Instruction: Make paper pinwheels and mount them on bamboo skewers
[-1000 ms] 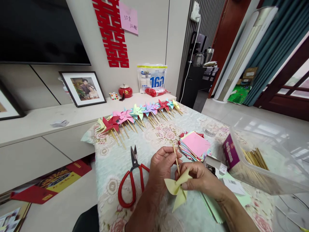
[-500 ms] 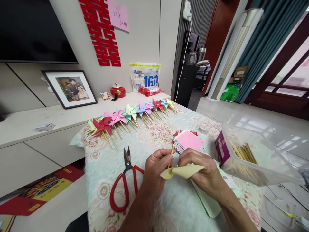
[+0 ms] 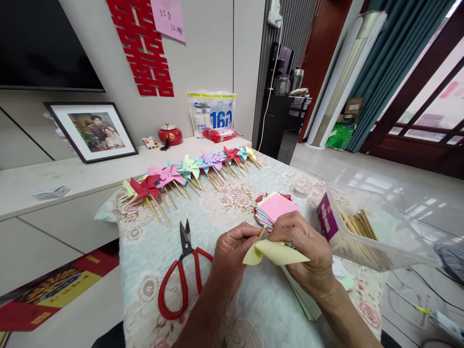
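Note:
Over the near part of the table, my left hand [image 3: 234, 253] pinches a thin wooden stick [image 3: 262, 233], whose tip shows above the fingers. My right hand [image 3: 306, 246] grips a folded, pale yellow paper pinwheel [image 3: 281, 253] beside the stick. The paper's curled blades face me and hide the right fingertips and the spot where stick and paper meet. Red-handled scissors [image 3: 186, 249] lie with parted blades left of my left hand. Just beyond my hands sits a stack of coloured paper squares [image 3: 278, 208]; pale green sheets [image 3: 302, 295] lie partly under my right hand.
A row of finished pinwheels [image 3: 168, 175] on sticks lies along the table's far edge. At the right stands a clear plastic bin [image 3: 395, 246] with wooden sticks [image 3: 358, 224] in it. A small round clear container [image 3: 301, 187] sits near the paper stack. The tablecloth [image 3: 145, 256] is floral.
The view has shifted slightly. The stick between my hands has tilted, and less of it shows. The yellow paper has turned a little, its blades now spread more toward me.

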A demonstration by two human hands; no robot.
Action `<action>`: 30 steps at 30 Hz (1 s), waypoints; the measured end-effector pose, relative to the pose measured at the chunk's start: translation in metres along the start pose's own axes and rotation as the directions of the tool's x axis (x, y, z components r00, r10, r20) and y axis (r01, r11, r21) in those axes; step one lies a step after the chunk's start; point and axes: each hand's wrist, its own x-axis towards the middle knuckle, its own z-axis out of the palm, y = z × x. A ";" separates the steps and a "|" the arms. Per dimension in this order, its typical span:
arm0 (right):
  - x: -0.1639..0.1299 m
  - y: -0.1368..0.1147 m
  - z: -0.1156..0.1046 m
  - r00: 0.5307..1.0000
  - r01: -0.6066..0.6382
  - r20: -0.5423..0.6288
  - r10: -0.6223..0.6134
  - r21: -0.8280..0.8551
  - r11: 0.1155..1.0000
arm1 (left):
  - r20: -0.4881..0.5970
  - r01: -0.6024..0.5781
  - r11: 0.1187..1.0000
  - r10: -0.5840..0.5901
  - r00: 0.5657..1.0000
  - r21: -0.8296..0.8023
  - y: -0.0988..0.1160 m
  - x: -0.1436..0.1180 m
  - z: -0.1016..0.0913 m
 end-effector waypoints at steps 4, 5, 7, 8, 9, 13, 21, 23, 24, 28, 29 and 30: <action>-0.002 0.001 0.000 1.000 -0.015 0.005 0.015 0.016 1.000 | 0.053 -0.065 0.996 0.062 0.997 0.053 -0.003 0.002 -0.003; -0.002 0.002 0.001 1.000 -0.017 0.007 0.017 0.018 1.000 | 0.058 -0.073 0.996 0.070 0.996 0.060 -0.003 0.002 -0.003; -0.002 0.002 0.001 1.000 -0.018 0.007 0.018 0.023 1.000 | 0.059 -0.079 0.995 0.075 0.995 0.066 -0.004 0.002 -0.004; -0.002 0.002 0.001 1.000 -0.015 0.006 0.015 0.028 1.000 | 0.059 -0.081 0.994 0.077 0.995 0.068 -0.004 0.002 -0.004; -0.002 0.003 0.001 1.000 -0.012 0.004 0.012 0.032 0.999 | 0.059 -0.085 0.994 0.081 0.995 0.068 -0.004 0.002 -0.005; 0.000 0.002 0.000 1.000 -0.006 -0.002 0.007 0.036 0.999 | 0.077 -0.148 0.984 0.141 0.987 0.097 -0.004 0.002 -0.005; 0.005 0.001 -0.004 1.000 -0.006 -0.022 0.007 0.044 0.999 | 0.126 -0.351 0.888 0.328 0.936 0.297 0.000 0.001 -0.004; 0.005 0.001 -0.004 1.000 -0.010 -0.028 0.011 0.051 0.999 | 0.165 -0.385 0.858 0.349 0.923 0.339 0.001 0.000 -0.006; 0.005 0.002 -0.003 0.999 -0.007 -0.031 0.009 0.052 0.999 | 0.184 -0.398 0.846 0.354 0.917 0.355 0.002 0.000 -0.006; 0.004 0.003 -0.002 0.999 0.009 -0.047 -0.008 0.037 0.999 | 0.212 -0.435 0.806 0.380 0.900 0.402 0.004 -0.001 -0.007; 0.003 0.003 -0.001 0.999 0.014 -0.052 -0.013 0.034 0.999 | 0.213 -0.441 0.799 0.387 0.897 0.408 0.004 -0.001 -0.007; 0.003 0.003 -0.001 0.998 0.018 -0.056 -0.016 0.034 0.999 | 0.213 -0.446 0.795 0.392 0.895 0.411 0.004 -0.002 -0.006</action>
